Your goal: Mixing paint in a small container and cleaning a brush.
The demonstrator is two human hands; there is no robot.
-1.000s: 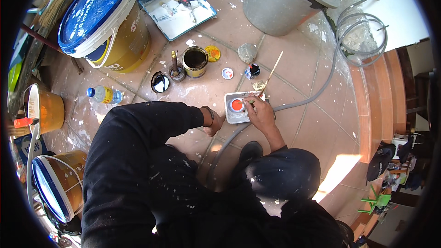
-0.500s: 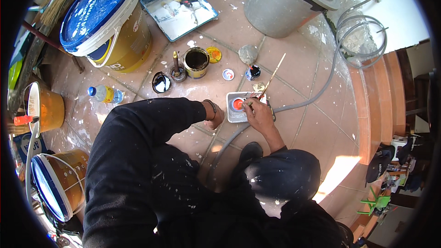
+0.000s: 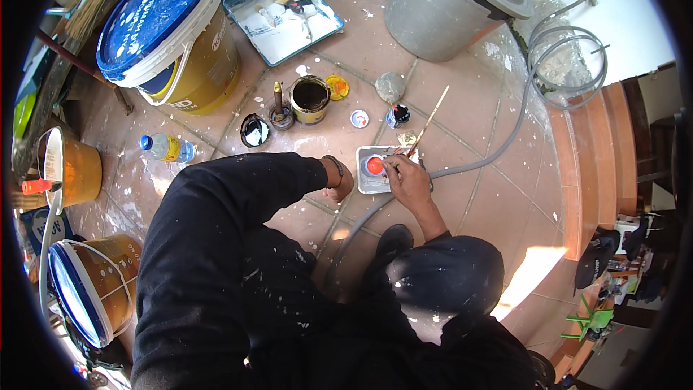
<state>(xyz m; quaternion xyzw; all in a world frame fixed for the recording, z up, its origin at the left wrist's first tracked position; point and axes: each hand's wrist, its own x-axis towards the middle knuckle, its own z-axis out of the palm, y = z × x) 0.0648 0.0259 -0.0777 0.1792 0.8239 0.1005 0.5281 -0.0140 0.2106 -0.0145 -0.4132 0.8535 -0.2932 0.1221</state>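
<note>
My right hand is over a pale rectangular tray, its fingers pinched together at a small cup of red-orange paint standing inside. What the fingertips hold is too small to make out. A long thin wooden-handled brush slants up from the tray beside the knuckles; whether my fingers touch it cannot be told. My left hand, a dark band at its wrist, hangs past the left knee, apart from the tray. Its fingers are mostly hidden from above.
Beyond the tray stand a small dark-topped paint pot, a stone, an open dark paint can and a brush in a jar. A bottle lies left. A grey hose crosses the tiles; large buckets line the left.
My right fingers have shifted slightly over the red paint cup. My left hand has turned a little; the other things keep their places apart from a slight camera shift.
</note>
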